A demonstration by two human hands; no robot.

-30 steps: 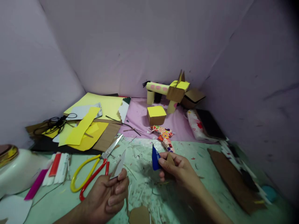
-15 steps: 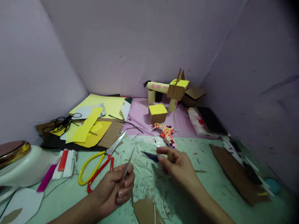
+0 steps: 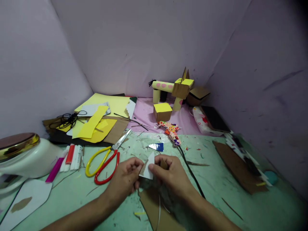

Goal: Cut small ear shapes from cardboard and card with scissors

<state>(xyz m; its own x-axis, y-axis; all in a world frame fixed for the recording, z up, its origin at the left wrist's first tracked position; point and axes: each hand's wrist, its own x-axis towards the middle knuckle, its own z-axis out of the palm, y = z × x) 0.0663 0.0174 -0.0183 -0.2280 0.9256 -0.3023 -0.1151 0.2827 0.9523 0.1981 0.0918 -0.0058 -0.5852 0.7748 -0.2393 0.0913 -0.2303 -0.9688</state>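
Left hand point(image 3: 125, 180): fingers pinched on the left edge of the white triangle point(image 3: 149, 167).
Right hand point(image 3: 171, 177): pinching its right edge; a brown scrap point(image 3: 164, 164) seems tucked behind.
White triangle: between both hands, above the green mat point(image 3: 216, 195).

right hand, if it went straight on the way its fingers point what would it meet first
Past the white piece it pinches, the right hand would likely meet the left hand; depth is unclear.
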